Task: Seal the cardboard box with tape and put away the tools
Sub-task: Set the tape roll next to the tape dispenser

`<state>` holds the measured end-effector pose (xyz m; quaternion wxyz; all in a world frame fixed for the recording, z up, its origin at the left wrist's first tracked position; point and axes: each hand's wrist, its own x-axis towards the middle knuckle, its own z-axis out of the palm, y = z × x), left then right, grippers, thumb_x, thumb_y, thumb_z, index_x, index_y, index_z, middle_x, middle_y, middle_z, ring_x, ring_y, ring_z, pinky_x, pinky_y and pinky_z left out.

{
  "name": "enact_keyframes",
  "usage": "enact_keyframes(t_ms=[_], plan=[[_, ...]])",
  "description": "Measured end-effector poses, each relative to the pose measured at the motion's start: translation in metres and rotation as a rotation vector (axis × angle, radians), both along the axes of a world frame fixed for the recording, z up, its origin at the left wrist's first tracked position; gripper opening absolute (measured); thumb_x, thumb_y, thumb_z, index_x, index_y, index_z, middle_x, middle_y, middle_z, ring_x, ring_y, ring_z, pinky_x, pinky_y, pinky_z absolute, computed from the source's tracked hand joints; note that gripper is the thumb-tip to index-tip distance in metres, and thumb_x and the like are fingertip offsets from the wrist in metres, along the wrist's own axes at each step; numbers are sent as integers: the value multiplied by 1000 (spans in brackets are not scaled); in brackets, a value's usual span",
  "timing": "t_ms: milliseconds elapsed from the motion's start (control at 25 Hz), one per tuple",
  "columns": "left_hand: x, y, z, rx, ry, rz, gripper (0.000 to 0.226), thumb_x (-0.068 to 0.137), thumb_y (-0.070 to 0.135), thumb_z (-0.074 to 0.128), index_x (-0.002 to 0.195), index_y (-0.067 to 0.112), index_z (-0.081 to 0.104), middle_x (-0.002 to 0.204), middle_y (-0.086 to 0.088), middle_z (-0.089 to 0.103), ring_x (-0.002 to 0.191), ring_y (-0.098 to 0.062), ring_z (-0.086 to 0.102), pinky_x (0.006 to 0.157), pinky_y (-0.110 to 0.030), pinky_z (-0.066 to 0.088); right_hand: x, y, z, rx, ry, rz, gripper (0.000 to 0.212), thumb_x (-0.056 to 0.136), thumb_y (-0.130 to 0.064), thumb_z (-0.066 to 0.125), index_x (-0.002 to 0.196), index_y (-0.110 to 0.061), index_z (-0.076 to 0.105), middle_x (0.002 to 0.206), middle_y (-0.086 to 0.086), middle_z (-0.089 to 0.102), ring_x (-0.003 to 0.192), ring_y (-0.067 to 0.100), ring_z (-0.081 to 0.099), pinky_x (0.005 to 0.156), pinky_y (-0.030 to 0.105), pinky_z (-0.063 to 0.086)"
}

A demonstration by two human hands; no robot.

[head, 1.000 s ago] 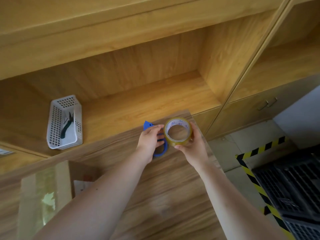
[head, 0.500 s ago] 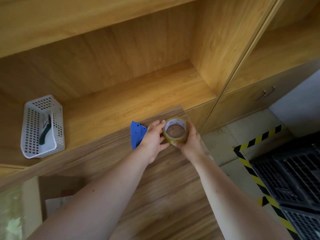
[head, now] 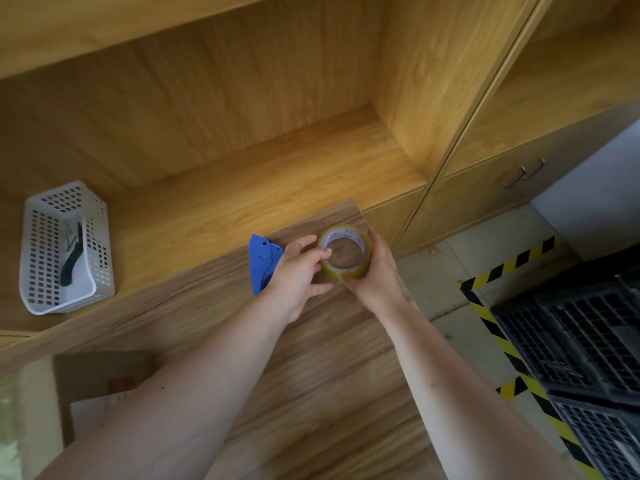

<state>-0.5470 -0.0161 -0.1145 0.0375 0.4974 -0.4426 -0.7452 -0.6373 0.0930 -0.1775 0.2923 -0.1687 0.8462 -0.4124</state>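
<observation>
A roll of yellowish clear tape (head: 346, 270) is held over the far right corner of the wooden table (head: 311, 375). My right hand (head: 375, 271) grips the roll from the right. My left hand (head: 298, 275) holds a blue tape cutter (head: 260, 261) and its fingertips touch the roll's inner rim. The cardboard box (head: 86, 386), with clear tape along its top, shows at the lower left, partly hidden by my left forearm.
A white perforated basket (head: 45, 275) with a dark-handled tool (head: 72, 258) inside lies on the wooden shelf (head: 242, 188) at the left. Cabinet doors with handles (head: 523, 173) are at the right. Black plastic crates (head: 581, 341) and yellow-black floor tape (head: 485, 313) are at the lower right.
The view has shifted, so the basket now sits further left. Both hands came a little lower over the table corner. The blue cutter now shows more to the left of my left hand.
</observation>
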Motion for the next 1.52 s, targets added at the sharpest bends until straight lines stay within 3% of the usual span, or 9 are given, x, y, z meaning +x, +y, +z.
enact_keyframes(t_ms=[160, 280, 360, 480, 600, 760, 1040, 1200, 1520], plan=[[11, 0, 2, -17, 1, 10, 47, 91, 8, 60, 136, 20, 50, 130, -7, 52, 127, -26, 50, 90, -53, 55, 4, 3, 6, -37, 33, 3, 91, 73, -14, 81, 148, -20, 30, 160, 7, 22, 150, 21, 15, 110, 26, 18], [20, -3, 6, -22, -13, -11, 40, 92, 10, 60, 129, 24, 55, 126, -8, 60, 119, -23, 57, 88, -48, 57, 12, 6, 12, -97, 22, -31, 76, 74, -11, 80, 140, -22, 43, 157, 7, 27, 148, 20, 19, 115, 34, 30], [27, -7, 12, -66, -35, -21, 32, 92, 11, 59, 121, 27, 59, 122, -6, 64, 115, -20, 61, 87, -43, 58, 17, 9, 18, -149, 34, -49, 67, 74, -9, 80, 133, -21, 51, 145, -1, 41, 140, 17, 34, 110, 42, 40], [39, -8, 23, -121, -60, -27, 28, 93, 13, 58, 117, 27, 63, 121, -5, 67, 111, -21, 63, 86, -37, 56, 25, 15, 30, -164, 109, -63, 54, 74, -8, 78, 123, -18, 59, 119, -13, 50, 118, 12, 51, 101, 39, 47], [55, -6, 33, -122, -64, -9, 27, 93, 11, 57, 115, 25, 65, 118, -5, 68, 109, -23, 65, 91, -40, 55, 35, 22, 41, -117, 98, -45, 47, 78, -13, 76, 120, -22, 59, 117, -12, 56, 111, 13, 58, 91, 35, 52], [78, 1, 39, -155, -68, -17, 25, 92, 11, 55, 106, 27, 66, 111, -2, 72, 96, -18, 68, 91, -40, 54, 54, 30, 55, -86, 182, 105, 42, 82, -16, 73, 122, -22, 60, 117, -11, 64, 101, 7, 59, 85, 27, 50], [132, 24, 50, -180, -79, -16, 27, 93, 9, 51, 111, 23, 67, 104, -2, 73, 88, -17, 68, 87, -39, 55, 99, 43, 69, -89, 118, 216, 44, 81, -16, 74, 122, -23, 59, 104, -12, 65, 89, 6, 62, 87, 31, 53], [162, 38, 59, -201, -84, 30, 25, 92, 9, 55, 108, 23, 68, 107, -1, 71, 89, -17, 67, 85, -37, 55, 126, 56, 78, -127, 124, 226, 47, 80, -18, 75, 123, -26, 58, 118, -12, 63, 96, 7, 62, 88, 27, 53], [226, 59, 82, -211, -30, 72, 23, 91, 8, 57, 100, 27, 66, 110, -5, 70, 83, -14, 66, 85, -38, 56, 195, 78, 90, -155, 96, 235, 40, 81, -20, 75, 115, -31, 60, 117, -11, 63, 96, 5, 62, 83, 23, 52]])
